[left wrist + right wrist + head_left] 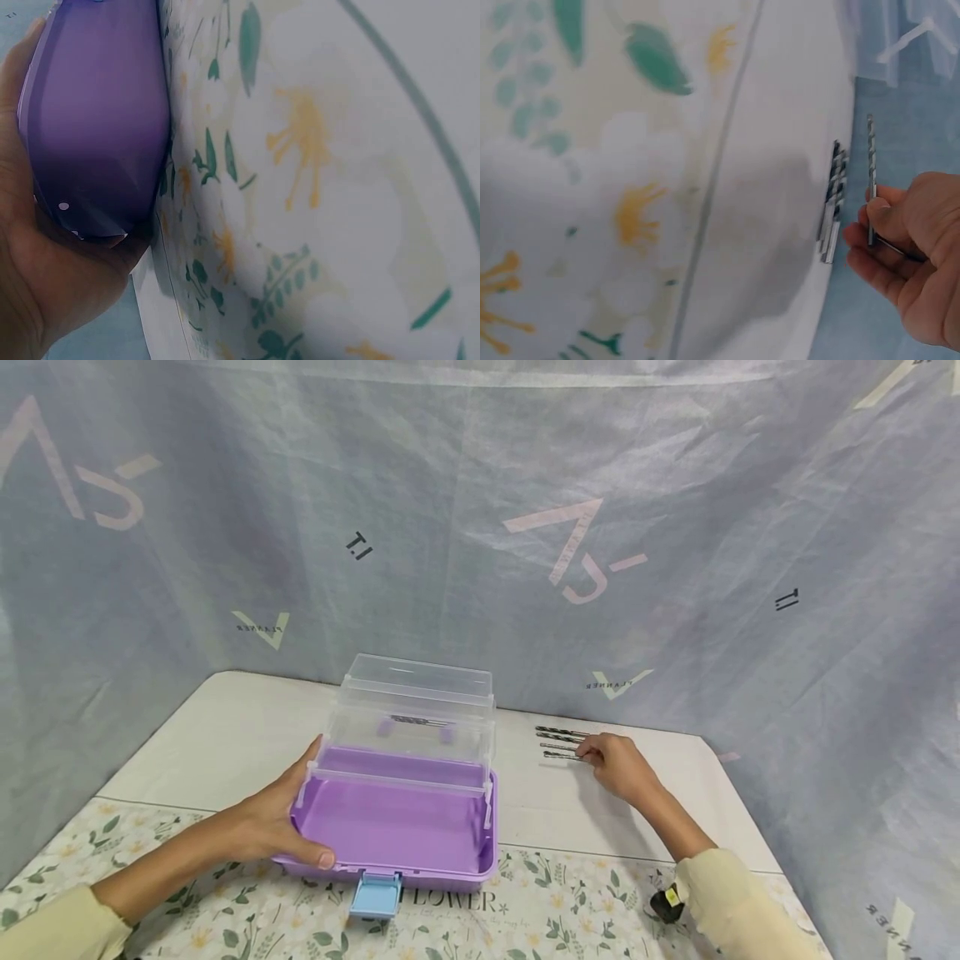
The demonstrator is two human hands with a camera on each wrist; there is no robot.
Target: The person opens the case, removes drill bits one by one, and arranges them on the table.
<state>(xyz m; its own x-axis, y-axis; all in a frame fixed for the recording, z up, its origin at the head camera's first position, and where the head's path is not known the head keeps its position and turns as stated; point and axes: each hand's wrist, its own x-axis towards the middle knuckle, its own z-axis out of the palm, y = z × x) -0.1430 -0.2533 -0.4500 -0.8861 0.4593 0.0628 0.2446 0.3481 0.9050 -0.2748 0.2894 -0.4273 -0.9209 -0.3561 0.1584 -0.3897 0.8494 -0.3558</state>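
My left hand [273, 827] grips the left end of a purple toolbox [390, 882], its thumb at the front rim and its other fingers along the side. The toolbox has clear upper trays [412, 743] folded up and back, and a light blue latch [377, 896] hangs at its front. In the right wrist view, my right hand [919, 255] pinches a metal drill bit [871, 161] between thumb and fingers; a thin dark piece shows under the fingers. Other drill bits [562, 732] lie side by side on the table near that hand.
More drill bits [418, 721] show through the clear plastic of the raised trays. A small black object with a yellow label [666, 903] lies beside the right sleeve. The table has a white back part and a flowered cloth [540, 910] in front. A grey curtain [450, 527] hangs behind.
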